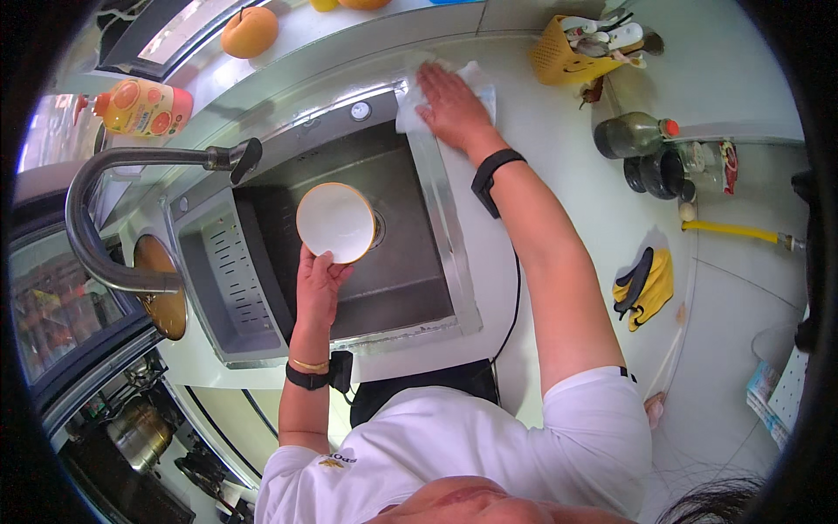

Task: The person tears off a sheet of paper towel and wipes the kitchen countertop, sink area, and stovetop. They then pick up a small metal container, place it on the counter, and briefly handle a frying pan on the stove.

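Observation:
My left hand [320, 283] grips the near rim of a white bowl [336, 221] with an orange edge. The bowl is over the dark sink basin [386, 298], its inside facing up towards me, and it partly covers the drain [380, 230]. At the sink's far right corner, my right hand [452, 101] lies flat on a white cloth or paper sheet [483, 82], fingers spread a little. That sheet rests on the countertop and overlaps the sink's metal-taped edge. Whether the right fingers pinch the sheet is hard to see.
A curved metal faucet [105, 154] arches in from the left beside a grey side basin [203, 262]. A soap bottle [147, 108] and an orange fruit [249, 33] line the ledge. Rightward are a yellow utensil basket [569, 62], a dark bottle [628, 134] and a yellow-black glove [645, 288].

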`<control>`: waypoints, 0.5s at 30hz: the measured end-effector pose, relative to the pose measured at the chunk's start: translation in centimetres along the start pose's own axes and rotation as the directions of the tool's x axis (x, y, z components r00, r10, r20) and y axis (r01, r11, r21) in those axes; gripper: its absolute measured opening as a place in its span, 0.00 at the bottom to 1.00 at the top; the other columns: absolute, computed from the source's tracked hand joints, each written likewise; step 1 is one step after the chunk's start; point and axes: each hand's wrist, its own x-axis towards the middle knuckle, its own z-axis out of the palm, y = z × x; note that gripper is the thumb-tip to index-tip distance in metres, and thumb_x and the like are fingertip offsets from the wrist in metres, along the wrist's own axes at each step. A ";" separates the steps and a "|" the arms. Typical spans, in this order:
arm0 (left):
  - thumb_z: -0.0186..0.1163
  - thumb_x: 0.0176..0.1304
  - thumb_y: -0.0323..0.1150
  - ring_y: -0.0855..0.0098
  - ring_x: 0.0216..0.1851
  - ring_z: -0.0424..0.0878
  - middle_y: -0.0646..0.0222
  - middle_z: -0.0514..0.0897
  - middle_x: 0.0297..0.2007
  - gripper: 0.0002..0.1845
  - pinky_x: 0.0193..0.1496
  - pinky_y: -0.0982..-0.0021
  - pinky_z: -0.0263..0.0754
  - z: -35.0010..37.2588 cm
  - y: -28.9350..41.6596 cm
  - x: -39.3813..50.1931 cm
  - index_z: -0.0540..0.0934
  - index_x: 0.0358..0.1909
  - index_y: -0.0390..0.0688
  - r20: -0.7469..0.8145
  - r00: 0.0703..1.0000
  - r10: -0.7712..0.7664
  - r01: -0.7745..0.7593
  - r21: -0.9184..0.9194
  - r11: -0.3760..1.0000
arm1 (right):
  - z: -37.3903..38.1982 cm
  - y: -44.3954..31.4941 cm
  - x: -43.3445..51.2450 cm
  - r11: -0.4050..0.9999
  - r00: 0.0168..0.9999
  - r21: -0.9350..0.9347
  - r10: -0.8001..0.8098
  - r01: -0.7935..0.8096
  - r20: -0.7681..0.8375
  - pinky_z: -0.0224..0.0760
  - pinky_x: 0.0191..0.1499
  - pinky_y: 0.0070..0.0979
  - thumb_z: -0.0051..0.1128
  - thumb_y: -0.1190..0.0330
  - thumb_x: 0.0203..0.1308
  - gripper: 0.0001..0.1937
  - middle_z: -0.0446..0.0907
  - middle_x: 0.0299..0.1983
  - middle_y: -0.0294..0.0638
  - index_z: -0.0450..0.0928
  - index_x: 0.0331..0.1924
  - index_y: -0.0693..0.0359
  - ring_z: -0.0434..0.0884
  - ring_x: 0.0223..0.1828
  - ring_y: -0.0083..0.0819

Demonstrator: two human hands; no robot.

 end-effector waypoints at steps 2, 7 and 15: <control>0.45 0.70 0.30 0.75 0.46 0.82 0.68 0.79 0.52 0.22 0.47 0.72 0.77 -0.4 -0.2 -0.2 0.63 0.65 0.49 0.013 1.000 0.009 -0.010 0.008 1.000 | -0.5 -1.8 -1.6 0.997 0.997 0.041 -0.071 0.070 0.026 0.40 0.77 0.36 0.43 0.53 0.69 0.32 0.55 0.75 0.43 0.57 0.72 0.61 0.51 0.76 0.38; 0.45 0.70 0.30 0.73 0.47 0.82 0.68 0.79 0.52 0.22 0.47 0.72 0.76 -0.4 0.2 -1.0 0.63 0.65 0.49 0.038 0.999 0.016 -0.016 0.008 1.000 | -2.0 -5.0 -6.2 0.990 0.987 0.062 -0.133 0.128 0.094 0.40 0.77 0.35 0.43 0.54 0.69 0.32 0.54 0.75 0.42 0.55 0.73 0.61 0.51 0.77 0.36; 0.44 0.70 0.30 0.71 0.48 0.83 0.65 0.78 0.54 0.24 0.47 0.72 0.76 0.4 0.1 -0.5 0.61 0.67 0.46 0.110 0.994 0.022 -0.028 0.050 0.998 | -4.8 -10.9 -16.6 0.984 0.965 0.133 -0.142 0.115 0.218 0.38 0.78 0.34 0.45 0.57 0.69 0.32 0.52 0.76 0.41 0.55 0.73 0.60 0.49 0.77 0.34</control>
